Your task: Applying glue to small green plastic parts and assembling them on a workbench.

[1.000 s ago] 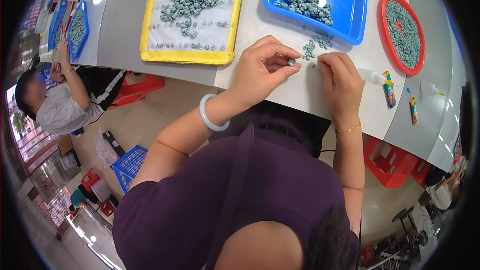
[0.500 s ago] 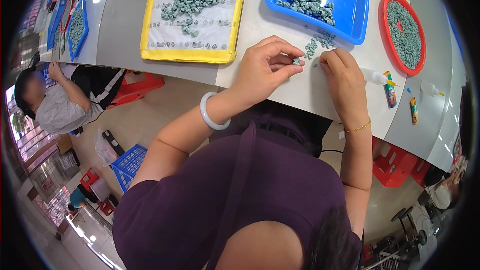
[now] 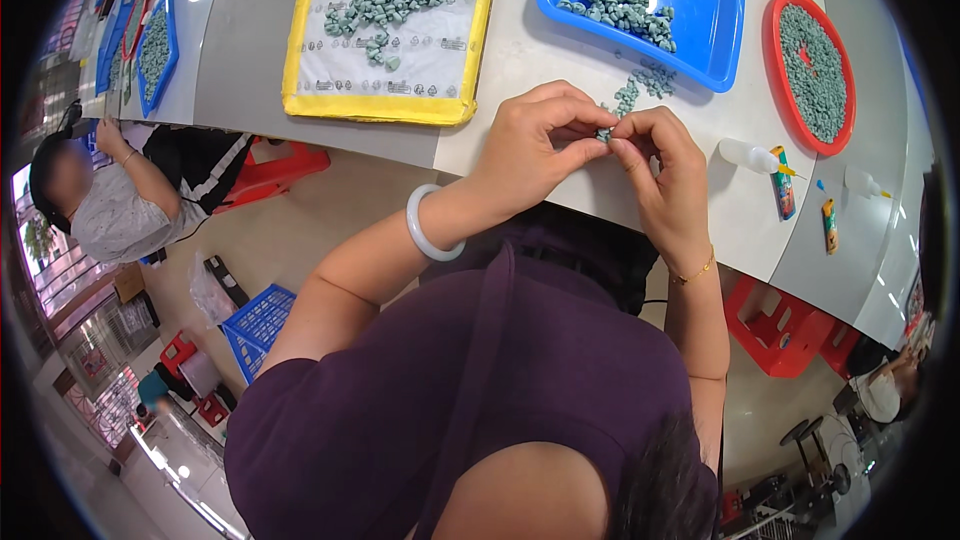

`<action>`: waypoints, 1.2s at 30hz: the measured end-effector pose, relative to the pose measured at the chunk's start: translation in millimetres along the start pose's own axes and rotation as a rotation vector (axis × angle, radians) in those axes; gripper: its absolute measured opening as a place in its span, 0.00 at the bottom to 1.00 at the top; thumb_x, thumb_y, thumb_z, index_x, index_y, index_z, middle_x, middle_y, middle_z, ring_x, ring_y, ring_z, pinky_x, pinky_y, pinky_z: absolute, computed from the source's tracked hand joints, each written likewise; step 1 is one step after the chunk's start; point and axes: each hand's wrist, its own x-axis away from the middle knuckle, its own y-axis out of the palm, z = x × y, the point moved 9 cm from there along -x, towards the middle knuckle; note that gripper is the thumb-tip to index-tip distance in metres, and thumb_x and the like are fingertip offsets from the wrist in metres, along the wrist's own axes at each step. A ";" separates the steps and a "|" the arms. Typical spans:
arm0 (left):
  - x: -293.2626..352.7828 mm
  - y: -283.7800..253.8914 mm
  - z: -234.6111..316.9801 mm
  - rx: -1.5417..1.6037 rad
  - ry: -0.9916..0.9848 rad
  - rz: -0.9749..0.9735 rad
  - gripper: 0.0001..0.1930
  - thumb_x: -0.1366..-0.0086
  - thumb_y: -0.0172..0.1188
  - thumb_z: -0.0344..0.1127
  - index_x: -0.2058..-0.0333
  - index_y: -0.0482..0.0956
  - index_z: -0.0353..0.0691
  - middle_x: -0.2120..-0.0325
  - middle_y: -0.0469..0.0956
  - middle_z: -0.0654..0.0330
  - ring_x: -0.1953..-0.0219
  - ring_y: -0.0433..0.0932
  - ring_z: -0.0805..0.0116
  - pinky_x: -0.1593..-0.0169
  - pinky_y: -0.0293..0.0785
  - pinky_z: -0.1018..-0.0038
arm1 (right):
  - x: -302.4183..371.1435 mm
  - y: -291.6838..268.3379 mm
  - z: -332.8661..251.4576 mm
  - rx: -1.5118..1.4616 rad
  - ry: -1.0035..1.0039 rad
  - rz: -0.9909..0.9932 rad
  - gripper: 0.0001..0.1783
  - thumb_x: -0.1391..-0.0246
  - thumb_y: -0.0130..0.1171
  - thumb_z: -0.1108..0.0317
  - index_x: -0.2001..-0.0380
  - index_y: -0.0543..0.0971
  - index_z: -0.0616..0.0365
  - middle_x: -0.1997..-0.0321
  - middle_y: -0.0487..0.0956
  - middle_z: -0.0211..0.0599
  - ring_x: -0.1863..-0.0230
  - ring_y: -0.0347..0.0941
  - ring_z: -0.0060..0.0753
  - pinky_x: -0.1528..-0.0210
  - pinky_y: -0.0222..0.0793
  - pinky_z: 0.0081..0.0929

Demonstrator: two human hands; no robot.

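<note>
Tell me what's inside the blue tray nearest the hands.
The blue tray holds grey-green pieces heaped toward its left. What lies beneath them is covered; the tray's far end is out of frame.

1. Little green piece [image 3: 603, 136] in the left hand [image 3: 545, 145]: mostly buried behind fingertips, so no clue on its full shape.
2. Right hand [image 3: 668, 180] is pinched up right beside it, and honestly I can't tell if there's anything in those fingers.
3. Tiny green bits [image 3: 655, 80] on the table: way too small to make out one by one.
4. Blue tray [image 3: 695, 5] and yellow-edged board [image 3: 380, 108] both get chopped off at the far end.
5. Seated co-worker [image 3: 130, 205] on the left: face blurred.
6. Red stool [image 3: 765, 335], near right: partly hidden by the table and forearm.
</note>
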 end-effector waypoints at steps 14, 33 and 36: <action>3.4 -4.7 -5.2 0.179 0.011 0.019 0.12 0.53 0.64 0.21 0.66 0.81 0.36 0.71 0.77 0.58 0.67 0.77 0.70 0.62 0.72 0.79 | 13.1 -3.2 19.7 -0.325 0.051 0.179 0.04 0.55 0.59 0.80 0.72 0.76 0.64 0.71 0.76 0.32 0.71 0.72 0.20 0.68 0.68 0.16; 1.1 1.2 -5.6 0.051 -0.019 -0.079 0.09 0.45 0.55 0.21 0.65 0.80 0.34 0.74 0.78 0.56 0.71 0.76 0.70 0.66 0.71 0.78 | 23.7 -2.6 -10.2 0.180 -0.289 0.316 0.05 0.57 0.59 0.82 0.73 0.76 0.65 0.73 0.75 0.38 0.72 0.71 0.27 0.69 0.67 0.19; 0.4 0.5 -4.8 0.051 -0.022 -0.089 0.09 0.45 0.55 0.22 0.65 0.80 0.34 0.73 0.78 0.56 0.70 0.76 0.70 0.65 0.71 0.78 | 23.6 -1.4 -13.7 0.216 -0.340 0.312 0.06 0.57 0.59 0.83 0.73 0.76 0.65 0.73 0.75 0.37 0.72 0.71 0.26 0.70 0.67 0.17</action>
